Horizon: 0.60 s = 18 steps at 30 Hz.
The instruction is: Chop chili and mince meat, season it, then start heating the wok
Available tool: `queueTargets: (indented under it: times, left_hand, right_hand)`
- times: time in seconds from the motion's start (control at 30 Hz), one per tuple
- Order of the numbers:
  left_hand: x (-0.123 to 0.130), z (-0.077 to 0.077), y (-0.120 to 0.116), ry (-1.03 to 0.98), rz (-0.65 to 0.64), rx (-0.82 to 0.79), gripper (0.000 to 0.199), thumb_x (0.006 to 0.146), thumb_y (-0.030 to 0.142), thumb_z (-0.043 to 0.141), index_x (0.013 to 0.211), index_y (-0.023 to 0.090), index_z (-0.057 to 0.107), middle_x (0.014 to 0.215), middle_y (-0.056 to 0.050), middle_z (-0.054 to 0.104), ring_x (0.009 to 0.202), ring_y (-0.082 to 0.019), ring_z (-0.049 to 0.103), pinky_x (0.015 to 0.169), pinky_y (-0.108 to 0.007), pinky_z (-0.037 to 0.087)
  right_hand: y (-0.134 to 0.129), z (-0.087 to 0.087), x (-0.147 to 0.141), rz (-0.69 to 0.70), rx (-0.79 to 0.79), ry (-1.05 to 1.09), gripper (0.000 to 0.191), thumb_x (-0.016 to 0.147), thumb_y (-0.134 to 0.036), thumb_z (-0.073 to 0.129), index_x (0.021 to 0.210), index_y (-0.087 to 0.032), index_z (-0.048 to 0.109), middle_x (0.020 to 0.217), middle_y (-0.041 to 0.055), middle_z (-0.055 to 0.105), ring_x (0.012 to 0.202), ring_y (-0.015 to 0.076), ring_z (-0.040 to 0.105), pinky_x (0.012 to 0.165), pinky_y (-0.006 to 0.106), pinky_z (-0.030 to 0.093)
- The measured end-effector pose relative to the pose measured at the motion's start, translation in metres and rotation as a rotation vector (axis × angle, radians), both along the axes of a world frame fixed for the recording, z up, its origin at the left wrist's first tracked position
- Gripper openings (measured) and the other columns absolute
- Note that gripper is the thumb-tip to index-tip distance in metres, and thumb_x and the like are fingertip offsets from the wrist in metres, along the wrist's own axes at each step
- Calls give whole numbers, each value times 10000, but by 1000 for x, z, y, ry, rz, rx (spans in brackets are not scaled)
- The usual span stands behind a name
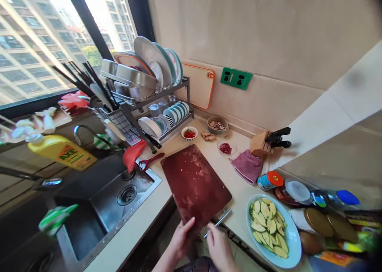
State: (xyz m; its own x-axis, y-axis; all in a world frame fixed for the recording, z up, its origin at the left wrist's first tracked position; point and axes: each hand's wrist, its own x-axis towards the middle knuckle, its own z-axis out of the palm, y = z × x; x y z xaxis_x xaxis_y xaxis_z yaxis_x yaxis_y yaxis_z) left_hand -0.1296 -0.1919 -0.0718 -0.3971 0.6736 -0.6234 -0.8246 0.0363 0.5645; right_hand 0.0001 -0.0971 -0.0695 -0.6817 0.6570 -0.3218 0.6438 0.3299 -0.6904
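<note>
A dark red cutting board (197,180) with small crumbs and wet patches lies on the counter, its near end reaching past the edge. My left hand (180,240) grips that near end, thumb on top and fingers hidden beneath. My right hand (219,244) is closed around a thin silver bar handle (223,217) beside the board's near right corner; what the bar belongs to is unclear. Right of my hands stands a pale blue plate (294,246) of sliced green vegetable (268,224). Past the board are a bowl of red chillies (189,134) and a dish of chopped red pieces (225,148).
Left is a sink (101,208) with a red peeler (152,160) on its rim. A loaded dish rack (167,93) stands behind. Ginger (208,136), a brown bowl (217,124), a purple cloth (247,165), a knife block (259,142) and several jars (297,191) line the wall.
</note>
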Motion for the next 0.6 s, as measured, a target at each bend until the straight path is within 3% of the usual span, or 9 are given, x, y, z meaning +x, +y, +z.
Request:
queueTargets:
  times: [0.07, 0.17, 0.23, 0.3, 0.37, 0.5, 0.6]
  left_hand:
    - [-6, 8, -19, -61, 134, -8, 521, 646, 309, 746, 1103, 133, 571, 1005, -123, 684, 944, -277, 637, 857, -376, 456]
    - [-15, 28, -55, -40, 176, -18, 573, 630, 269, 750, 1155, 136, 561, 1062, -133, 675, 999, -311, 619, 898, -422, 451]
    - [-15, 46, -79, -29, 174, 5, 592, 622, 278, 747, 1167, 131, 567, 1083, -141, 667, 1037, -331, 597, 916, -436, 439]
    - [-8, 64, -102, -55, 197, 22, 604, 608, 308, 742, 1161, 127, 583, 1073, -147, 670, 1049, -351, 585, 920, -457, 428]
    - [5, 82, -121, -76, 249, 45, 605, 584, 322, 740, 1138, 122, 603, 1052, -154, 675, 1036, -366, 587, 912, -481, 423]
    - [19, 112, -155, -32, 342, 159, 551, 570, 258, 738, 1089, 104, 632, 1042, -168, 672, 1014, -357, 597, 915, -478, 419]
    - [13, 123, -203, 21, 463, 193, 517, 605, 249, 718, 1097, 116, 632, 1044, -151, 673, 1024, -338, 595, 928, -455, 418]
  right_hand:
    - [-17, -13, 19, -7, -244, 119, 279, 776, -526, 426, 786, -303, 594, 646, 35, 632, 631, 261, 635, 582, 350, 478]
    - [-4, -20, 48, -339, -607, 104, 484, 584, -758, 499, 633, -278, 540, 474, -10, 520, 427, 223, 563, 461, 339, 456]
    - [17, -8, 58, -526, -873, 139, 603, 491, -842, 492, 681, -275, 573, 554, 12, 584, 514, 232, 619, 533, 354, 496]
    - [32, 14, 54, -470, -1133, 245, 683, 502, -861, 483, 835, -282, 626, 779, 64, 671, 746, 257, 666, 680, 384, 519]
    - [35, 40, 36, -289, -1266, 360, 676, 558, -790, 559, 996, -279, 622, 997, 92, 666, 962, 272, 624, 812, 405, 492]
    - [6, 81, -22, -176, -1251, 339, 680, 622, -442, 749, 1230, -302, 478, 1144, 61, 625, 1024, 276, 594, 912, 446, 434]
    - [-31, 103, -75, -21, -1200, 255, 626, 673, -373, 724, 1236, -300, 459, 1152, 53, 622, 986, 271, 610, 890, 436, 444]
